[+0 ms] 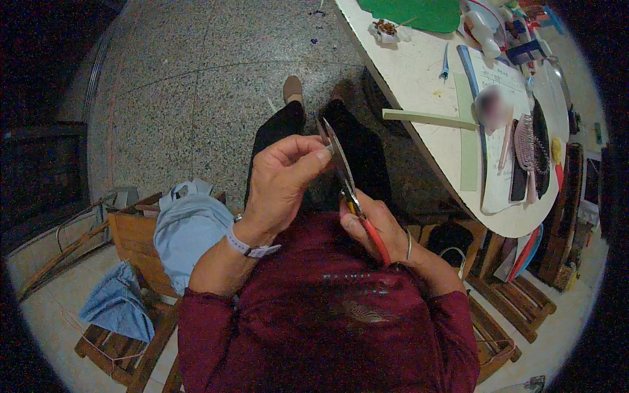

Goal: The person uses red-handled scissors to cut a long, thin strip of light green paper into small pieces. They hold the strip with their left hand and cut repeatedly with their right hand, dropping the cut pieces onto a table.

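My right hand [379, 228] is closed round the red and yellow handles of a pair of scissors [342, 160], held over my lap. Their blades point away from me and slightly left, a little apart at the tips. Close beside the blades, my left hand [282, 175] pinches thumb and forefinger together. Something tiny and pale may be between those fingertips, too small to make out. A pale green strip [422, 117] sticks out past the edge of the white table [426, 147] on the right. It crosses another pale green strip [468, 160] lying on the tabletop.
On the table are an open notebook [496, 190], a hairbrush [525, 147], a green mat [419, 12] and a small blue twisted piece [445, 65]. Left of me, a light blue cloth bag [190, 229] hangs by a wooden box, with folded denim [121, 301] on a slatted wooden seat.
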### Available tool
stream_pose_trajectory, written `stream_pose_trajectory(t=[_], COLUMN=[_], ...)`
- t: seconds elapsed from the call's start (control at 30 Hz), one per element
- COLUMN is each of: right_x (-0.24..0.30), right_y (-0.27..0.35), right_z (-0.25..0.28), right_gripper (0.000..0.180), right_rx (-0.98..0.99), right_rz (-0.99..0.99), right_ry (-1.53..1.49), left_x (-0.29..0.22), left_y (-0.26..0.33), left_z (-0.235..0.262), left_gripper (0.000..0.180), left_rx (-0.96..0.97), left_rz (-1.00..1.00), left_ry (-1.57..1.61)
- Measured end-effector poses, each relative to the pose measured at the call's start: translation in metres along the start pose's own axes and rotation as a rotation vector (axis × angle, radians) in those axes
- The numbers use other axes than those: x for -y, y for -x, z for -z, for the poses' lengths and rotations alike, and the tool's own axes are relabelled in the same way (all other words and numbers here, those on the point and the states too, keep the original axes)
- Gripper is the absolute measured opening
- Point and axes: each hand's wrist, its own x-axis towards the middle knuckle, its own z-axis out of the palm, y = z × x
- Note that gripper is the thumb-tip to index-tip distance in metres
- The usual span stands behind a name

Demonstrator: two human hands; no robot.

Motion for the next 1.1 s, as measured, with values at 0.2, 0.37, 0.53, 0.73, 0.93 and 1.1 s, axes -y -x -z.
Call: stream_pose_trajectory(t=[0.2, 0.37, 0.53, 0.73, 0.93, 1.1], right_x=[0.001, 0.002, 0.005, 0.004, 0.002, 0.002], right_y=[-0.001, 0.000, -0.001, -0.002, -0.002, -0.001], right_z=[-0.001, 0.000, -0.001, 0.000, 0.002, 0.001], right_gripper=[0.029, 0.024, 0.024, 0.028, 0.030, 0.031], right_rx=[0.001, 0.013, 0.001, 0.006, 0.031, 0.023], right_rz=[0.014, -0.017, -0.002, -0.010, -0.020, -0.013], right_ry=[-0.006, -0.013, -0.024, 0.015, 0.030, 0.010], left_x=[-0.002, -0.006, -0.006, -0.010, -0.011, -0.011], left_y=[-0.001, 0.001, -0.001, -0.002, -0.003, -0.005], left_z=[0.001, -0.002, 0.002, 0.005, 0.006, 0.006], left_gripper=[0.011, 0.010, 0.010, 0.010, 0.012, 0.013], left_rx=[-0.004, -0.031, -0.023, -0.001, 0.006, 0.006], left_rz=[-0.008, 0.006, 0.016, 0.000, 0.032, 0.043], left_ry=[-0.013, -0.020, -0.050, -0.177, -0.140, -0.119])
